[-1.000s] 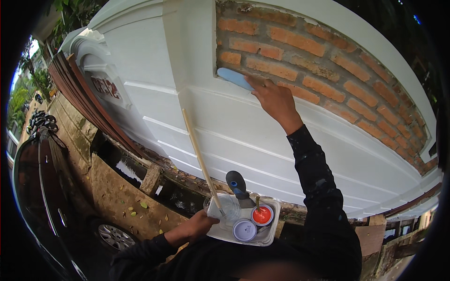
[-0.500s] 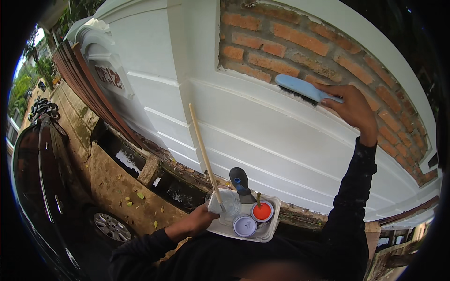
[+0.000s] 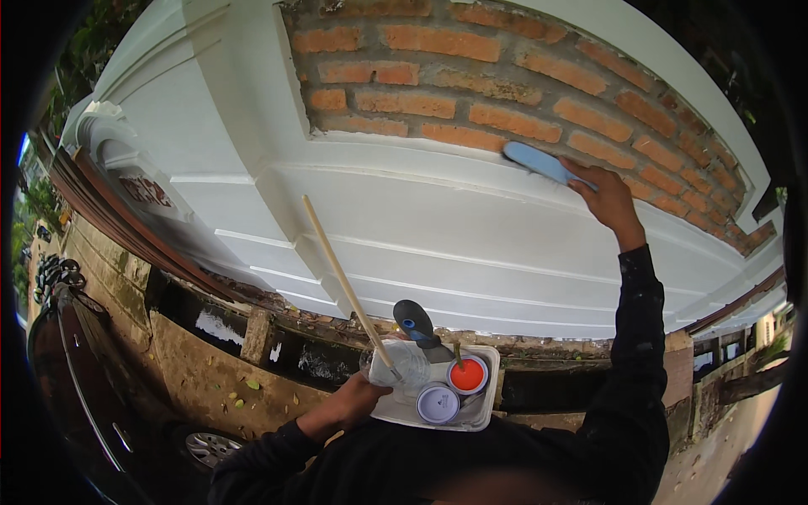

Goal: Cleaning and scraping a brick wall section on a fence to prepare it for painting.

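Note:
My right hand [image 3: 608,198] grips the handle of a light blue hand brush [image 3: 539,162]. The brush lies along the white ledge at the lower edge of the brick panel [image 3: 505,122], its bristles mostly hidden beneath it. Close to my body, my left hand [image 3: 358,400] is closed on the left side of a whitish tray [image 3: 486,408], by a clear plastic cup [image 3: 408,364] with a long wooden stick [image 3: 341,273] slanting out. In the tray are an open can of red-orange paint [image 3: 468,375], a can with a pale purple top [image 3: 438,405] and a scraper with a black-and-blue handle [image 3: 414,320].
A white wall [image 3: 404,223] with raised bands stretches ahead. Along its foot runs an open drain [image 3: 311,358] with water in it. A dark car [image 3: 93,396] stands on the left beside paving strewn with leaves [image 3: 219,379]. Brown metal slats [image 3: 143,240] lean farther left.
My right hand has moved the brush rightward along the ledge, and its bristles show less. The view has shifted to the right. My left hand keeps its hold on the tray.

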`<state>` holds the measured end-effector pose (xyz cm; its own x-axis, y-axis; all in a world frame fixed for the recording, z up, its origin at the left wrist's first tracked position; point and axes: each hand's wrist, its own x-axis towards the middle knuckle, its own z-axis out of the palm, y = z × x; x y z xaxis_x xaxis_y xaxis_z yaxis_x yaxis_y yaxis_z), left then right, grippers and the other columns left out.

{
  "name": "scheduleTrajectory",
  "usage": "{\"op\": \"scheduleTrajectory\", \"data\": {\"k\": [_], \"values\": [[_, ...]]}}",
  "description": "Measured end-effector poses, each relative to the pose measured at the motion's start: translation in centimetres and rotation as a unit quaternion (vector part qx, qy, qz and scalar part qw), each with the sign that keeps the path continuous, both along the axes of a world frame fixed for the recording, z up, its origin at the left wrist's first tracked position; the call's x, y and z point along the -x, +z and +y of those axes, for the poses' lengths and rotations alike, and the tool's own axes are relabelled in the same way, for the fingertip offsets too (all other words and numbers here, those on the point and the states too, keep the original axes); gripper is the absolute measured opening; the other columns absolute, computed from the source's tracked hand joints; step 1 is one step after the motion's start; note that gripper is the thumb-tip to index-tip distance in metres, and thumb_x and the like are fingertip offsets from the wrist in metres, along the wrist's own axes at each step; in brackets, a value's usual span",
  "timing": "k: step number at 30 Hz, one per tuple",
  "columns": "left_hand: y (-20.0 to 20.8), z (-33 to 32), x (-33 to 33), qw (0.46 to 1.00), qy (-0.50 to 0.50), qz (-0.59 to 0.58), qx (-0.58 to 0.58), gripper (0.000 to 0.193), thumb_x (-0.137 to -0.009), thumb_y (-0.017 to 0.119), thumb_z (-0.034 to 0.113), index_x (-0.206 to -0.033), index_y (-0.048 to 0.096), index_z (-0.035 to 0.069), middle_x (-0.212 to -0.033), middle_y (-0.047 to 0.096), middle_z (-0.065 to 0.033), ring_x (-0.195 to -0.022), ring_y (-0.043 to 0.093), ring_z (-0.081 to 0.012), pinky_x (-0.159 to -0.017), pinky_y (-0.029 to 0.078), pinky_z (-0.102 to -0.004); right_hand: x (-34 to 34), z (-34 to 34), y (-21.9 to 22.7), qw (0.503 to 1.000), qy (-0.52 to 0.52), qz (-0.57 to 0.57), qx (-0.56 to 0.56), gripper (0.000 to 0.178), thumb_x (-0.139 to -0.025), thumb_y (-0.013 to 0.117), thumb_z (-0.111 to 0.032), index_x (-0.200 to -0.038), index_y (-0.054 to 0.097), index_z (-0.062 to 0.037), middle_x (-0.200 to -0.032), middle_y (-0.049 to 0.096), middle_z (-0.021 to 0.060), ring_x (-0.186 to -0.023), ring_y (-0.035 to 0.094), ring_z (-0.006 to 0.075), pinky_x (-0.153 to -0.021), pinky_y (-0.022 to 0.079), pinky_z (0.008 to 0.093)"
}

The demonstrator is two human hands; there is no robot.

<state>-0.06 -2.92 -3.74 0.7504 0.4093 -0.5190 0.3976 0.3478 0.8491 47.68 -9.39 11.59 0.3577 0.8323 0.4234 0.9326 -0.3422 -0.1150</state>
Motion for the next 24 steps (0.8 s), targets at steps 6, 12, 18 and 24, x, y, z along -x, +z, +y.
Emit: {"op": "scheduleTrajectory", "data": {"k": [6,12,18,24], "values": [[-0.7,0.8,-2.1,0.996,-0.085,-0.001,-0.014,0.035,-0.093,0.057,0.009,-0.126,0.057,-0.002,-0.121,0.062,-0.0112,-0.114,0.055,-0.0193,-0.102,0.040,-0.0319,-12.4,-33.6,0.7,0.887,-0.438,-0.140,0.033,0.037,-0.092,0.062,-0.023,-0.129,0.063,-0.0227,-0.098,0.069,0.0162,-0.086,0.065,0.0321,-0.075,0.051,0.0413],[-0.5,0.0,-2.8,0.993,-0.101,-0.036,-0.049,0.034,-0.093,0.057,0.007,-0.126,0.057,-0.002,-0.120,0.063,-0.0106,-0.113,0.055,-0.0185,-0.101,0.041,-0.0321,-2.9,-21.4,-0.7,0.913,-0.277,0.069,-0.292,0.038,-0.098,0.059,-0.019,-0.136,0.058,-0.0197,-0.073,0.059,0.0032,-0.060,0.037,0.0071,-0.053,0.034,0.0256],[2.6,-0.9,-3.5,0.995,-0.076,0.054,-0.026,0.031,-0.092,0.058,0.007,-0.122,0.058,-0.003,-0.118,0.063,-0.0096,-0.109,0.056,-0.0191,-0.098,0.042,-0.0316,6.6,0.5,-5.0,0.980,0.015,-0.020,-0.197,0.039,-0.091,0.067,-0.021,-0.130,0.063,-0.0261,-0.072,0.050,0.0042,-0.060,0.053,0.0209,-0.058,0.048,0.0312],[-0.1,-1.3,-2.6,0.997,-0.035,0.062,-0.041,0.036,-0.088,0.063,0.008,-0.120,0.058,-0.005,-0.114,0.065,-0.0130,-0.103,0.059,-0.0208,-0.095,0.044,-0.0314,-1.0,-4.7,-6.0,0.986,-0.023,-0.078,-0.146,0.039,-0.093,0.063,-0.027,-0.131,0.061,-0.0311,-0.070,0.048,0.0037,-0.058,0.053,0.0194,-0.054,0.047,0.0320]]}}
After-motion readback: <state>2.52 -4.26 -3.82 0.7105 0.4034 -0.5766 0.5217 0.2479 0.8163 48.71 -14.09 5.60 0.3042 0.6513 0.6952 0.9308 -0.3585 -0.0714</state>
